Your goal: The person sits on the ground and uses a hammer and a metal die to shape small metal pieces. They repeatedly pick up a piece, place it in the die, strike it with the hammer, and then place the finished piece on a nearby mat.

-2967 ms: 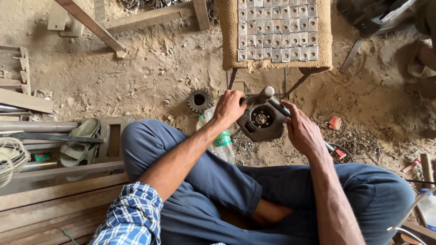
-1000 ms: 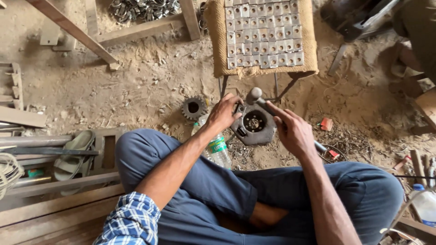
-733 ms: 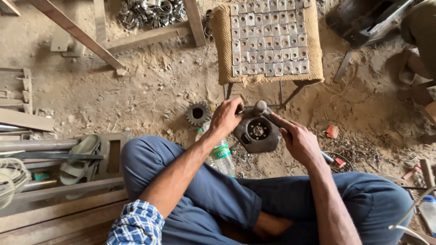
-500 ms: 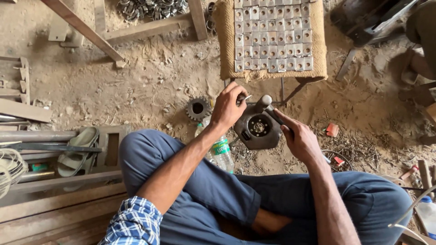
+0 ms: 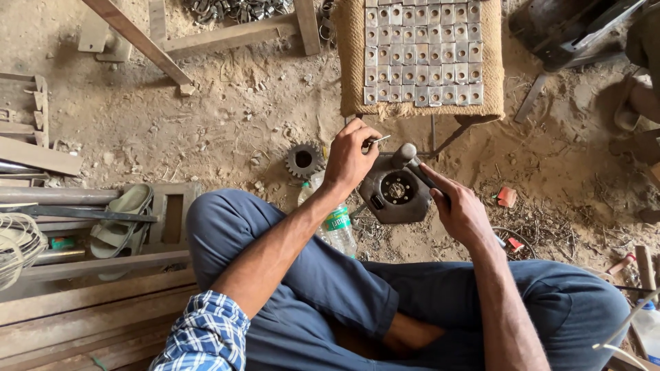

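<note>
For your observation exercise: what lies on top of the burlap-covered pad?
Rows of small square metal plates cover the burlap-covered pad; bare burlap shows at its edges. What is beneath the plates is hidden.

With the round metal block [image 5: 397,191] on the ground as dial centre, the gear [image 5: 303,160] lies at nine o'clock, the plastic bottle [image 5: 335,223] at seven, the burlap pad [image 5: 421,103] carrying rows of metal squares [image 5: 423,55] at twelve, and the sandals [image 5: 122,218] far out at nine.

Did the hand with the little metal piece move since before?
Yes. The left hand has gone up, away from the round metal block toward the sack, its fingers pinching the small metal piece.
</note>
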`<action>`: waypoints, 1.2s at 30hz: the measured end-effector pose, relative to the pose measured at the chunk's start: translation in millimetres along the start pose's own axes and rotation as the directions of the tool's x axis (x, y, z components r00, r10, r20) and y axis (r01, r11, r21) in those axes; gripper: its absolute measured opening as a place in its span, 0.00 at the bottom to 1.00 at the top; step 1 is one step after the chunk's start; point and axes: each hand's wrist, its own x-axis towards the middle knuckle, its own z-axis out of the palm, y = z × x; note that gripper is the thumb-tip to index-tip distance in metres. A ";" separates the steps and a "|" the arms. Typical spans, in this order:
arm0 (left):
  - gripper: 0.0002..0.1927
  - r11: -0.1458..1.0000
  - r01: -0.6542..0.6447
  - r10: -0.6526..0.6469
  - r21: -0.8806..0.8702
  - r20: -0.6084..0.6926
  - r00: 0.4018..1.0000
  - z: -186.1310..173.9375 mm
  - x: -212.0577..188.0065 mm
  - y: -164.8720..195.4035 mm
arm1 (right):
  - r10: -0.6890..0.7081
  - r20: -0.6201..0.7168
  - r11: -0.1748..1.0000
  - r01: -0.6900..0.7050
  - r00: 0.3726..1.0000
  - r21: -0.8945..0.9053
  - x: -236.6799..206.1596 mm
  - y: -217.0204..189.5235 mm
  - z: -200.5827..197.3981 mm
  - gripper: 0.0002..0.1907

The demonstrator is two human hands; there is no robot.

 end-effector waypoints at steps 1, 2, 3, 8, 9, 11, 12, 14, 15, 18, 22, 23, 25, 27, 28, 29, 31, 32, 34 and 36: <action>0.06 1.000 0.004 -0.004 -0.010 0.002 1.000 -0.1 -0.3 0.8 | -0.010 -0.003 1.000 0.010 1.000 0.005 -0.6 -0.9 -0.9 0.28; 0.05 1.000 0.006 -0.006 -0.022 0.004 1.000 -0.7 -0.6 1.7 | -0.020 -0.008 1.000 0.020 1.000 0.009 -0.8 -1.9 -1.8 0.28; 0.05 0.999 0.008 -0.008 -0.034 0.008 1.000 -1.3 -1.2 3.0 | -0.040 -0.025 0.999 0.040 0.999 0.009 -1.2 -2.7 -2.8 0.29; 0.10 0.978 -0.197 0.203 0.063 -0.133 0.970 1.7 -5.3 12.2 | 0.071 0.027 0.996 -0.072 0.997 0.051 0.7 1.9 -8.9 0.38; 0.13 0.960 -0.261 0.275 0.106 -0.160 0.948 5.0 -6.9 14.8 | 0.055 0.012 0.997 -0.055 0.998 0.047 -1.7 6.2 -12.5 0.36; 0.15 0.980 -0.113 0.101 0.165 0.083 0.991 11.0 -10.9 18.4 | 0.057 -0.004 0.998 -0.057 0.998 0.034 -3.3 11.5 -13.5 0.33; 0.19 0.953 -0.212 0.194 0.216 0.104 0.976 13.2 -12.8 19.0 | -0.040 -0.093 0.998 0.044 0.995 0.041 -5.7 13.4 -13.2 0.32; 0.26 0.965 -0.082 -0.007 0.248 0.338 0.941 16.2 -18.0 17.9 | -0.102 -0.143 0.994 0.106 0.984 0.021 -8.9 17.3 -12.5 0.32; 0.23 0.974 -0.077 -0.001 0.214 0.340 0.940 18.8 -19.2 16.0 | -0.065 -0.107 0.998 0.067 0.992 0.009 -9.4 17.9 -9.9 0.31; 0.19 0.986 -0.052 -0.006 0.156 0.352 0.936 20.6 -16.3 5.6 | -0.057 -0.079 0.998 0.057 0.995 -0.003 -8.9 19.6 -6.5 0.31; 0.22 0.982 0.011 -0.090 0.189 0.410 0.907 27.7 -14.4 -5.3 | -0.063 -0.073 0.998 0.063 0.995 0.000 -8.0 23.8 -5.8 0.30; 0.23 0.976 0.037 -0.127 0.216 0.422 0.897 29.3 -14.9 -7.1 | -0.080 -0.079 0.997 0.080 0.994 -0.005 -7.9 24.6 -5.5 0.30; 0.26 0.975 0.022 -0.116 0.221 0.422 0.899 33.1 -15.3 -8.6 | -0.110 -0.094 0.994 0.109 0.989 -0.014 -8.1 26.4 -5.4 0.30; 0.28 0.976 0.015 -0.107 0.215 0.420 0.901 35.3 -15.2 -9.6 | -0.101 -0.084 0.995 0.101 0.991 -0.009 -8.4 27.8 -4.6 0.31; 0.29 0.978 0.017 -0.104 0.206 0.418 0.903 36.1 -15.8 -9.4 | -0.097 -0.079 0.995 0.097 0.992 -0.007 -8.7 28.2 -4.3 0.31; 0.29 0.980 0.020 -0.103 0.198 0.416 0.904 36.2 -16.1 -9.5 | -0.102 -0.088 0.995 0.102 0.991 -0.002 -8.8 28.6 -4.0 0.31; 0.30 0.983 0.038 -0.109 0.181 0.405 0.908 35.4 -15.7 -9.8 | -0.114 -0.105 0.993 0.115 0.988 0.008 -7.9 28.7 -3.4 0.30; 0.30 0.984 0.047 -0.114 0.172 0.399 0.910 35.1 -15.5 -9.9 | -0.109 -0.104 0.994 0.110 0.989 0.003 -7.4 28.6 -3.3 0.30; 0.28 0.981 0.053 -0.124 0.187 0.390 0.912 34.2 -15.7 -10.5 | -0.100 -0.099 0.995 0.100 0.990 -0.007 -6.3 28.0 -3.5 0.30; 0.27 0.979 0.074 -0.143 0.191 0.380 0.914 34.1 -15.7 -11.6 | -0.088 -0.090 0.996 0.086 0.992 -0.029 -5.6 26.8 -3.5 0.30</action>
